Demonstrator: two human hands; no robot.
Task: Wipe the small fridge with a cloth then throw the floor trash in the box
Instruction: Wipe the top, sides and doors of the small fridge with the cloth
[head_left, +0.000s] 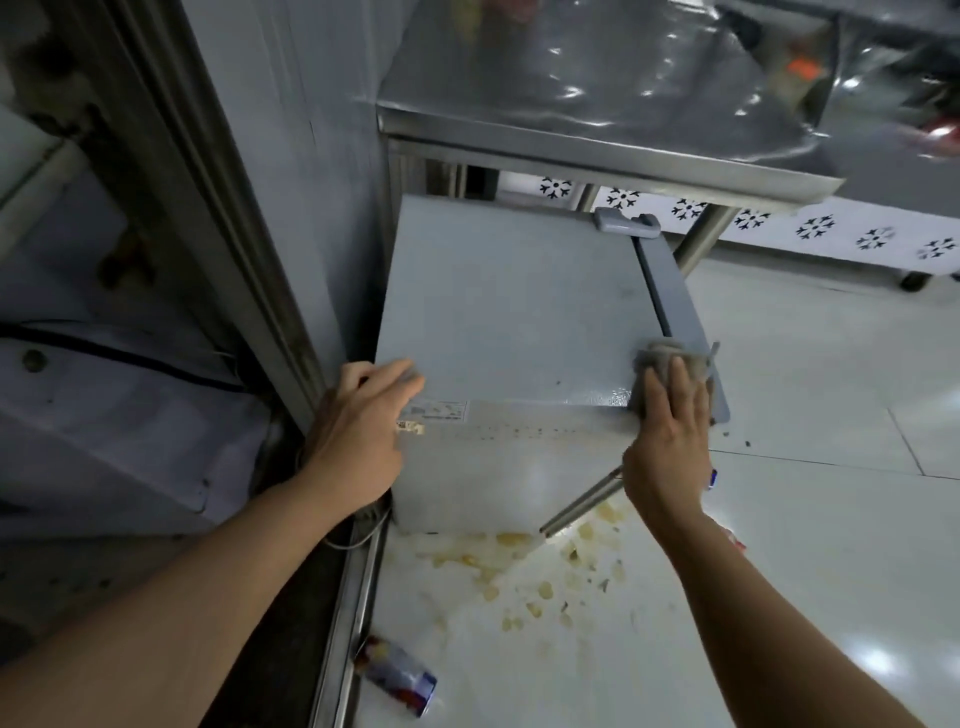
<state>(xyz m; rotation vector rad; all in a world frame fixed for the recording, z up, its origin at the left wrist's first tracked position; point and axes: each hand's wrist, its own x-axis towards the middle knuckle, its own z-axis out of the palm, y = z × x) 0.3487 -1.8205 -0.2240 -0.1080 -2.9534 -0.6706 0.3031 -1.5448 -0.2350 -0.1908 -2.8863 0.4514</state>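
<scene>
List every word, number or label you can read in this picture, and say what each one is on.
No text here is readable.
Sticker on the small fridge: print too small and blurred.
Can: printed design blurred, no words legible.

Left hand (358, 431) and right hand (667, 441) press down, fingers (675, 382) straight.
</scene>
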